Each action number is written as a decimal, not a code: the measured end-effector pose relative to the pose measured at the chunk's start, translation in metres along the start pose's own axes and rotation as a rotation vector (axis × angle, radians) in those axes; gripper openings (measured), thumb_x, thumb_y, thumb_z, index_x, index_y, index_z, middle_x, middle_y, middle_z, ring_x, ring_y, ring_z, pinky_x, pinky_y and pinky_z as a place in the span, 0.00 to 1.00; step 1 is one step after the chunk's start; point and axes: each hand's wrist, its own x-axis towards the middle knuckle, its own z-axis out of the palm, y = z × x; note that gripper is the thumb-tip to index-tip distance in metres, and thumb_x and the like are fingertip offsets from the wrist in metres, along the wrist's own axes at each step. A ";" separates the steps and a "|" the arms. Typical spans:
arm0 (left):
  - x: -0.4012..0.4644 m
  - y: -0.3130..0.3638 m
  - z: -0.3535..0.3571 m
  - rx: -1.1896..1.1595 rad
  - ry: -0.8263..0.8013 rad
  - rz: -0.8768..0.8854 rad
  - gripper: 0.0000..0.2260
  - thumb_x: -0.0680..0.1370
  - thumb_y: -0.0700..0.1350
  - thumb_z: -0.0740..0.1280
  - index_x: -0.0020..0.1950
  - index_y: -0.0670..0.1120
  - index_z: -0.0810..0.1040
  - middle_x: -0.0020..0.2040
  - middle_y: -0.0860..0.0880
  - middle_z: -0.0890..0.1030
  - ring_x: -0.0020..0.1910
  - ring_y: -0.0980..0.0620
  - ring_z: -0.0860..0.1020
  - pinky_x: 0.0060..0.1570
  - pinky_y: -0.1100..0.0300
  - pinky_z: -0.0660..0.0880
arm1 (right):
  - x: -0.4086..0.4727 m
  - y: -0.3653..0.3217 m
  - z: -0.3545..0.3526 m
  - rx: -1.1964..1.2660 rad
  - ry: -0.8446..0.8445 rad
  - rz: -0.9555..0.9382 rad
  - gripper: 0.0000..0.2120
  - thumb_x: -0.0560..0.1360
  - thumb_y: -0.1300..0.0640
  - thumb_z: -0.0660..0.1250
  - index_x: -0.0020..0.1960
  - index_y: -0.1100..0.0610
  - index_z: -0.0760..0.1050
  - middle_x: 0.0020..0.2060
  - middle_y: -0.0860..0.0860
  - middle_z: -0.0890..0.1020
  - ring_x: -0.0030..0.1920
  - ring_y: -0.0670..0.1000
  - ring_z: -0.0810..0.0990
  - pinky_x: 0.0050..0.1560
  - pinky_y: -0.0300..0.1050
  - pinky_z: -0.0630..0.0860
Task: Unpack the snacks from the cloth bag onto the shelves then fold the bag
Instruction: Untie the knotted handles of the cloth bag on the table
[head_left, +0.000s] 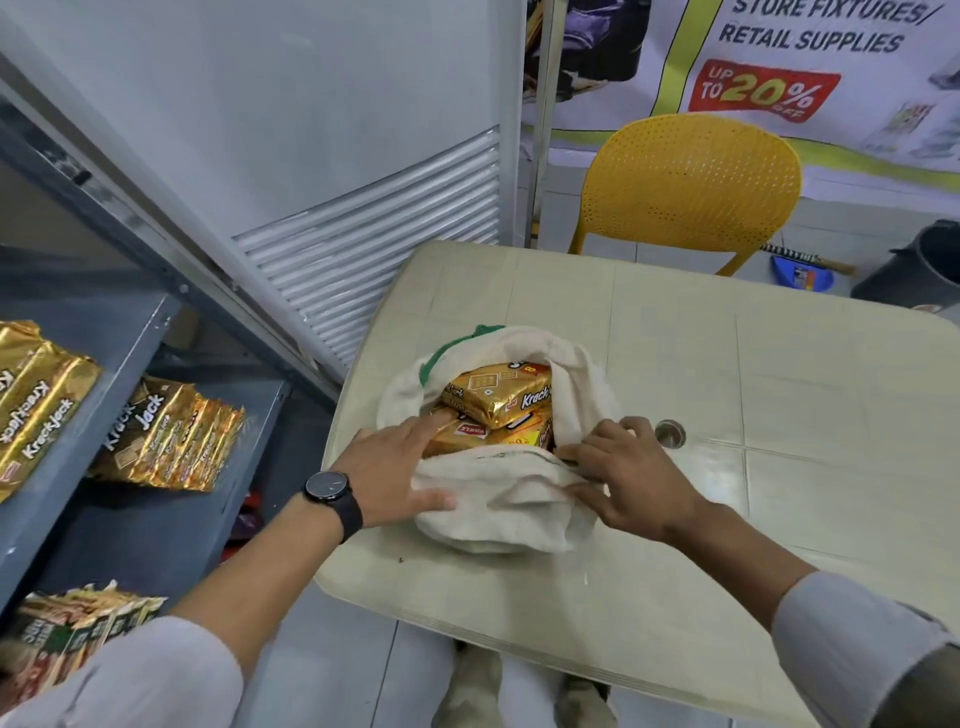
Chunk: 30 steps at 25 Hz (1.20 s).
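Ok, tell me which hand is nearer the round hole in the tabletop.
Right. The right hand grips the cloth bag at its near rim just beside the round hole; the left hand is across the bag's mouth, fingers on the gold packets.
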 end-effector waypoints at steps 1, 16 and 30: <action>-0.006 -0.002 0.000 0.061 -0.011 0.020 0.35 0.71 0.76 0.59 0.74 0.63 0.63 0.67 0.56 0.78 0.63 0.49 0.76 0.58 0.50 0.68 | -0.011 -0.002 0.004 -0.005 0.043 -0.033 0.14 0.74 0.46 0.69 0.58 0.48 0.80 0.44 0.43 0.81 0.49 0.52 0.78 0.55 0.55 0.69; 0.022 0.000 0.019 -0.323 0.321 -0.221 0.32 0.79 0.72 0.42 0.51 0.56 0.81 0.47 0.56 0.82 0.46 0.50 0.81 0.44 0.54 0.77 | 0.036 -0.003 0.010 0.030 0.027 0.469 0.21 0.82 0.47 0.53 0.74 0.45 0.65 0.67 0.50 0.76 0.55 0.58 0.81 0.52 0.58 0.73; 0.078 -0.031 0.009 -0.384 0.057 -0.455 0.25 0.81 0.64 0.48 0.74 0.58 0.69 0.64 0.44 0.82 0.60 0.39 0.79 0.59 0.47 0.77 | 0.100 0.056 0.010 0.576 -0.073 0.860 0.19 0.84 0.46 0.57 0.73 0.45 0.74 0.68 0.55 0.80 0.69 0.63 0.74 0.70 0.60 0.69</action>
